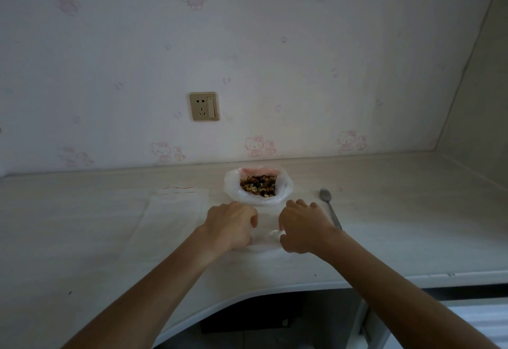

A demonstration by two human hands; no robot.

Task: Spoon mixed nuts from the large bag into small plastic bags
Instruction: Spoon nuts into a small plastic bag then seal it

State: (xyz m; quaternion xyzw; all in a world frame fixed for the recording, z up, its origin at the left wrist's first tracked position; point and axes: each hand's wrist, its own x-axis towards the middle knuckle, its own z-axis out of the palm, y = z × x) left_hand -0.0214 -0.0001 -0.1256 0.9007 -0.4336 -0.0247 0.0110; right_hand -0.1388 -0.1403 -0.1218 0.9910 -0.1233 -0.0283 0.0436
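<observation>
Pale desk (384,238): left hand (231,225) and right hand (302,227) both pinch a small clear bag (268,234), nut bag (258,186) just behind, spoon (330,205) beside.

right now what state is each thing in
large bag: open, rim rolled down, nuts inside
spoon: lying on the desk, untouched
small bag: flat on the desk, gripped by both hands
left hand: fingers curled on it
right hand: fingers curled on it
spare bags: flat, empty
</observation>
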